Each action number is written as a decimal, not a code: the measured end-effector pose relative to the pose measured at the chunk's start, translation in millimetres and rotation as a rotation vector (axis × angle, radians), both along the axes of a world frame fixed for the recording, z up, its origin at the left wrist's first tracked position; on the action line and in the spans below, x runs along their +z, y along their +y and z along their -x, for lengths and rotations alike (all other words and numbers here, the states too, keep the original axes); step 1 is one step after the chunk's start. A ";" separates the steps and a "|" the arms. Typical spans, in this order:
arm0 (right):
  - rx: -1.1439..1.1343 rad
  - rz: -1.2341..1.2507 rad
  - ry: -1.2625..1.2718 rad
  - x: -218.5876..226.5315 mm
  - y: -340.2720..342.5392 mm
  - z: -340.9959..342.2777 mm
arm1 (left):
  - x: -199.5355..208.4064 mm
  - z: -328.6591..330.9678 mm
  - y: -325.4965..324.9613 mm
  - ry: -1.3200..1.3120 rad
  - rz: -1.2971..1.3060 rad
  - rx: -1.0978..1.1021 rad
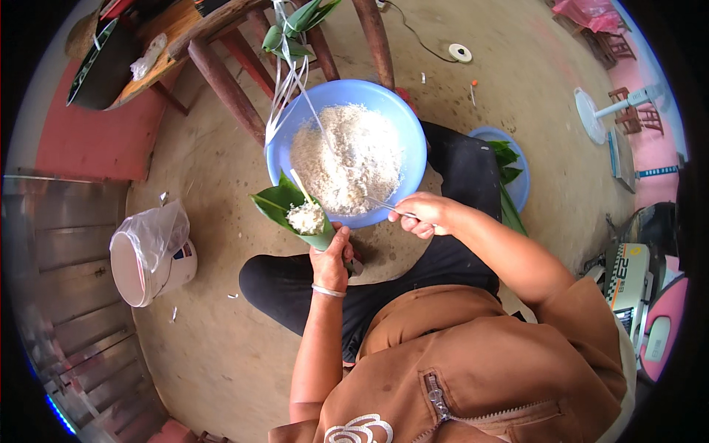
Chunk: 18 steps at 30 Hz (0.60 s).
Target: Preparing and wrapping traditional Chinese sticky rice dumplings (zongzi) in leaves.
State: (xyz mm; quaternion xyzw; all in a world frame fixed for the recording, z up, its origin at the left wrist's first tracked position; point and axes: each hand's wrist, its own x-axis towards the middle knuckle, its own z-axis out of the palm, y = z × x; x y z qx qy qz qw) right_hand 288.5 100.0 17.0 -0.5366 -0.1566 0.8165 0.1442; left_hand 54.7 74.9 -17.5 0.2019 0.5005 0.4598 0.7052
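Observation:
My left hand [333, 258] is closed round a green leaf cone [319, 240], just below the near left rim of a blue basin [418, 140]. White rice [306, 218] fills the cone's mouth, and a pale thin stick [299, 182] stands up out of it. The basin holds a large heap of loose rice [347, 148]. In my right hand [427, 215] is the handle of a metal spoon [388, 206]. Its far end reaches over the basin's near right rim into the rice, which hides the spoon's bowl.
White strings [284, 96] and green leaf parcels [295, 26] hang from a wooden stool [235, 88] over the basin's far left edge. A smaller blue basin [523, 177] with leaves [509, 210] stands at right. A white bucket [133, 269] with a plastic bag sits at left.

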 end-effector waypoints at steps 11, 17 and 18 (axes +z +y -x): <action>-0.172 -0.415 -0.061 77.4 -33.3 -6.4 | 5.6 -61.6 9.9 -0.018 0.002 -0.080; 0.269 -1.174 -0.985 62.7 -66.8 31.6 | 5.4 -84.1 8.6 -0.147 -0.002 -0.104; 0.272 -1.178 -0.984 62.1 -67.2 30.9 | 7.0 -85.9 10.6 -0.148 -0.004 -0.100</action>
